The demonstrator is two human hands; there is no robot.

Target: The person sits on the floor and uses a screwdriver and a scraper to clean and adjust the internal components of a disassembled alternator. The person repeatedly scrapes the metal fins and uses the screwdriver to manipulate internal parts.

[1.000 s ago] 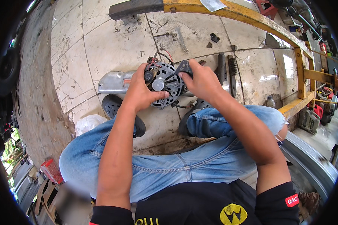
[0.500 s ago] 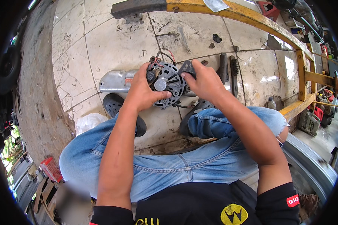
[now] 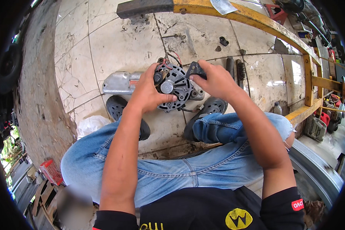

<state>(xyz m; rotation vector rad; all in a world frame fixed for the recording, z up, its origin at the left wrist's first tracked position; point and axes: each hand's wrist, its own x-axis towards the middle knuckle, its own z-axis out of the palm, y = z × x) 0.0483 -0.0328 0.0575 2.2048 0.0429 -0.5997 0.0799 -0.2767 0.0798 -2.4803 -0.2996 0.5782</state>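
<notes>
- At left, a long silver metal piece (image 3: 118, 83) lies on the tiled floor (image 3: 119, 44), its right end hidden.
- Next, the left hand (image 3: 146, 92) clasps the slotted round housing (image 3: 183, 84) from its left side, thumb and fingers spread wide; the housing sits between the shoes.
- A dark flat piece (image 3: 195, 69) is by the housing's upper right; touching or apart, I cannot tell.
- The right hand (image 3: 220, 81) pinches that piece.
- Step in hand, as I judge: working the piece about a steadied housing; the next move calls for a firm left hold.
</notes>
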